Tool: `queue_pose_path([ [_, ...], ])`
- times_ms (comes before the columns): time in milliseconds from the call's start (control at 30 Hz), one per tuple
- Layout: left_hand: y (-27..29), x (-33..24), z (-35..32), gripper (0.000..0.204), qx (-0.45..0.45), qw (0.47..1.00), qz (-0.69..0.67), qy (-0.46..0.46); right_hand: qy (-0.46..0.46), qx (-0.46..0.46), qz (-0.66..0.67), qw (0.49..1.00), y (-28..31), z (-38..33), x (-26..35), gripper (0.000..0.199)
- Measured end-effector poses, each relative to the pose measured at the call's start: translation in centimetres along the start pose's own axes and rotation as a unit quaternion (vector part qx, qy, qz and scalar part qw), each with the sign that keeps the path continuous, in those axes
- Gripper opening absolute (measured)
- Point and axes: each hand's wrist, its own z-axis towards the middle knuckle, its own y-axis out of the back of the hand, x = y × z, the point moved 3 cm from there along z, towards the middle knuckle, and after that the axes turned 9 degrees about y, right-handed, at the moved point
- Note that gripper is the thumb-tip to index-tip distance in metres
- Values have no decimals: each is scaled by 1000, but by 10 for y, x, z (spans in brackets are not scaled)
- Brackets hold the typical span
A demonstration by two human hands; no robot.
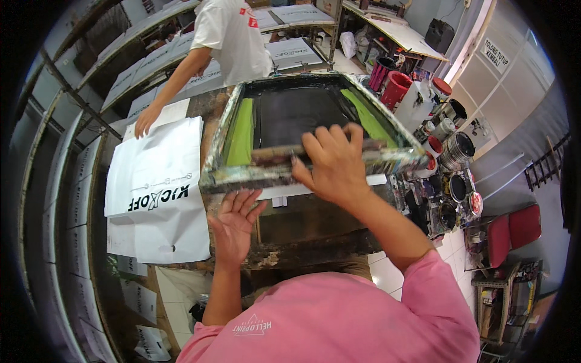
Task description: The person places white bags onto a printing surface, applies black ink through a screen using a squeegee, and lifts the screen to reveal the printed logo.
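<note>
Pink shirt (339, 314) on me, nearest thing in view. Just beyond it, my L grip (233, 227) is empty: palm up, fingers spread wide, tips up by the near rail of the print frame (242, 177); can't tell if they touch. My R grip (336, 163) is curled over a squeegee (272, 156), brown & stained, lying crosswise along the frame's near end, w/ fingers on the far side & thumb on the near side.

Frame sits on the desk (321, 221), paint-smeared all round. Inside it: dark mesh (296, 115) in the middle w/ a green strip (242, 133) down the L side & another down the R. White strip (375, 180) shows under the near rail, R of my wrist.

L of frame, same desk: white bags (160, 160) in a pile, top one w/ black print. Co-worker's hand (145, 121) is at the pile's far edge.

R of frame: lots of paint cans, incl. a red tub (396, 89) & an open metal can (458, 148). Red chair (508, 236) stands further R, well apart.

Bkgd: co-worker's white shirt (233, 48) past the frame, racks w/ printed white sheets behind & along the L, a black box (439, 35) near the far R table, pale door (508, 54) beyond the cans.
</note>
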Motion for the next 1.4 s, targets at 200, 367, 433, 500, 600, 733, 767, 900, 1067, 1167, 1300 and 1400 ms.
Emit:
queue_pose_path([
  [200, 46, 45, 24, 98, -186, 441, 875, 71, 35, -114, -22, 993, 31, 79, -34, 37],
  [367, 45, 60, 29, 110, -133, 426, 886, 126, 46, -147, -31, 988, 39, 114, -55, 38],
  [433, 42, 55, 35, 111, -145, 437, 875, 148, 63, -172, -27, 983, 35, 123, -57, 37],
  [500, 39, 54, 48, 113, -162, 446, 872, 119, 48, -123, -34, 991, 49, 131, -59, 36],
  [600, 51, 67, 37, 113, -222, 412, 872, 142, 54, -102, -24, 993, 50, 144, -65, 36],
  [733, 29, 53, 48, 101, -168, 493, 851, 67, 44, -90, 46, 994, 57, 162, -67, 35],
  [767, 16, 44, 59, 94, -161, 521, 837, 43, 30, -96, 66, 993, 67, 164, -69, 35],
  [900, -18, -1, 120, 64, -174, 619, 761, -88, -38, -92, 38, 994, 71, 176, -55, 36],
  [1067, -6, -41, 127, 33, -285, 681, 661, -134, 26, -100, 20, 994, 60, 171, -62, 37],
  [1167, 36, -72, 83, 37, -368, 682, 618, -133, 84, -109, -4, 991, 54, 158, -67, 37],
  [1300, 125, -170, 24, 45, -442, 632, 626, -118, 31, -91, -23, 995, 54, 141, -68, 39],
  [1400, 181, -236, -4, 45, -500, 570, 647, -79, 8, -103, -20, 994, 51, 136, -61, 46],
])
